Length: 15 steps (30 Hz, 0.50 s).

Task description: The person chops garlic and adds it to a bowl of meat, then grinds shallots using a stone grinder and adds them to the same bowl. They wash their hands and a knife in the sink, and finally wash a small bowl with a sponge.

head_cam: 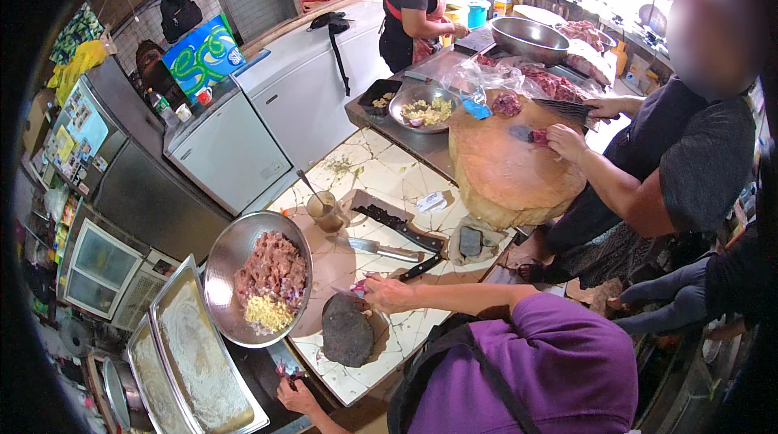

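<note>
My right hand (386, 294) is shut around a small knife, its pale blade (347, 293) pointing left above a dark round chopping board (347, 330). Purple-red pieces, apparently red onion (360, 284), show at its fingers. At the lower left, my left hand (296, 396) holds purple-red pieces (282, 368), apparently onion too. Beyond the board stands a steel bowl (219, 279) of ground meat (270, 267), chopped yellowish garlic or ginger (267, 314) and chopped purple onion. A large knife (380, 248) and a black-handled cleaver (389, 220) lie on the tiled table.
A glass mug (326, 213) holds a utensil. Steel trays (200, 343) stand left of the table. Across it, a co-worker (656, 148) holds a wide blade (562, 108) and meat on a thick wooden block (516, 160). Another person (413, 8) stands farther back. A whetstone (470, 241) lies on cloth.
</note>
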Each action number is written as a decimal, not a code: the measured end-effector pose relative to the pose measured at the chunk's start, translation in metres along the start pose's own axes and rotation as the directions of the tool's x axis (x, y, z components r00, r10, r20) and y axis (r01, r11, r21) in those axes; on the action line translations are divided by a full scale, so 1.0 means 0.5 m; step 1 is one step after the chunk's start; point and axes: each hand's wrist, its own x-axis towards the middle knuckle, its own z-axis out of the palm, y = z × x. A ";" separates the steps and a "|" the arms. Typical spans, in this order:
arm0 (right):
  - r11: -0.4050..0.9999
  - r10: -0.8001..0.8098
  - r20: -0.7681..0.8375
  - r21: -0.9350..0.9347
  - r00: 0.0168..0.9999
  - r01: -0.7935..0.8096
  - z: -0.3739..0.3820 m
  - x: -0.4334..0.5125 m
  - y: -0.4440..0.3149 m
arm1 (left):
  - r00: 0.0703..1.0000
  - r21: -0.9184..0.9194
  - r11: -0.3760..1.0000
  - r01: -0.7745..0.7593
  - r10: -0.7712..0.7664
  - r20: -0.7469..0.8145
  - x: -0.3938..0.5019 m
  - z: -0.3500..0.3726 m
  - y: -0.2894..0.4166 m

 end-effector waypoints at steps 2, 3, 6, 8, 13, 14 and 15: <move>1.000 -0.013 0.042 -0.021 0.999 0.014 -0.015 -0.006 -0.003 | 0.984 -0.039 0.992 -0.117 0.111 -0.139 -0.004 0.010 -0.006; 0.999 -0.020 0.055 -0.038 0.998 0.022 -0.021 -0.010 -0.006 | 0.978 -0.049 0.990 -0.131 0.121 -0.171 -0.005 0.013 -0.007; 1.000 -0.001 0.047 0.007 0.999 0.001 -0.030 -0.021 -0.017 | 0.941 0.074 0.991 -0.108 0.126 -0.314 -0.003 0.015 -0.009; 0.999 0.035 0.073 0.003 0.997 -0.035 -0.028 -0.028 -0.029 | 0.930 0.136 0.987 -0.091 0.133 -0.342 0.002 0.016 -0.013; 0.998 0.055 0.158 -0.034 0.986 -0.050 0.006 -0.028 -0.056 | 0.970 -0.037 0.996 -0.076 0.066 -0.232 0.011 0.022 -0.030; 0.993 0.017 0.109 -0.121 0.994 -0.004 0.015 -0.029 -0.056 | 0.990 -0.085 0.996 -0.013 0.001 -0.143 0.011 0.024 -0.031; 0.989 -0.018 0.057 -0.147 0.998 0.026 0.025 -0.028 -0.051 | 0.987 -0.102 0.994 -0.025 0.009 -0.158 0.011 0.025 -0.031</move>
